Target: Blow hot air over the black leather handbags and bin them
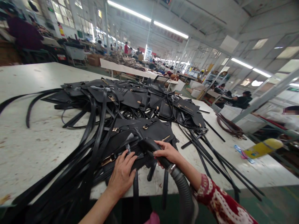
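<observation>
My right hand (168,153) is wrapped round the black curved nozzle (151,146) of a ribbed hose (183,186). A metal clamp joins the two, and the hose runs down past the table's front edge. The nozzle's tip points left over a black leather-look bag (151,129) with gold buckles and a zip. My left hand (123,171) rests on the bag's near part, fingers stretched out, beside a gold buckle (107,160). A small clear plastic wrapping (128,148) shows just beyond its fingertips.
More black bags (121,96) lie heaped across the white table (46,124). Long black straps (77,152) spread to the left and hang over the front edge. On the right are a yellow bottle-like thing (263,148) and coiled brown straps (230,126). Other people work further back.
</observation>
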`<state>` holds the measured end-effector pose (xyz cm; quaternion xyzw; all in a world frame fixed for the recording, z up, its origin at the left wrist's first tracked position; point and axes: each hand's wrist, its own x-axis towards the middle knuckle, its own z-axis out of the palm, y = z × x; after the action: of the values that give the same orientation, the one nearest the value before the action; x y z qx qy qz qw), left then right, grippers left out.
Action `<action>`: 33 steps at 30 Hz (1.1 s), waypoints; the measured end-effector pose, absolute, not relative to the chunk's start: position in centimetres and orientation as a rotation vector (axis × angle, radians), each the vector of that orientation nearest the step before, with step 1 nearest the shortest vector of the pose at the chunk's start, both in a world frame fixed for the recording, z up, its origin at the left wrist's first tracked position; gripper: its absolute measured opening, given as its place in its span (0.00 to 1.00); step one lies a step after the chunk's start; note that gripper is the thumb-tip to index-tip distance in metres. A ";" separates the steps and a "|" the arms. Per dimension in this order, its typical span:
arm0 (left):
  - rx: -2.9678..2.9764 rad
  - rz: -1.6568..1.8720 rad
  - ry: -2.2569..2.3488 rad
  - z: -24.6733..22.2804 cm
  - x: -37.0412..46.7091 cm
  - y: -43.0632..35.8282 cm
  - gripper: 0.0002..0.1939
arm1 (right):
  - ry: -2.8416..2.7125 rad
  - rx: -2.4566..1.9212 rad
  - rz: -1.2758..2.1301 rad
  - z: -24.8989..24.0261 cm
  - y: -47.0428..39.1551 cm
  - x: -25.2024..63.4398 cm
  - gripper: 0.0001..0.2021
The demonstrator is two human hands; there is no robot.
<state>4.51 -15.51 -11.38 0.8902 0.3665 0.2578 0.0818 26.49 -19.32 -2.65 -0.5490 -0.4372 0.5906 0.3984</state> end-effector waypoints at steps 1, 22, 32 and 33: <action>2.659 0.766 1.096 -11.4 4.5 -15.5 0.21 | -1.104 -1.392 1.491 -2.7 -18.5 26.3 0.32; 2.641 0.581 1.102 -8.9 0.6 -16.8 0.10 | -0.966 -1.357 1.128 1.1 -24.2 31.0 0.34; 2.863 0.552 0.632 -7.0 12.7 -17.7 0.27 | -0.678 -1.517 0.985 -2.1 -34.4 34.7 0.38; 2.877 0.501 0.623 -7.4 14.4 -17.8 0.30 | -0.668 -1.503 1.014 -2.5 -34.6 35.0 0.39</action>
<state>14.35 -17.77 -7.42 0.9606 0.2080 0.1673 0.0775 34.98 -34.58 -2.46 -0.6400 -0.2843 0.4316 0.5687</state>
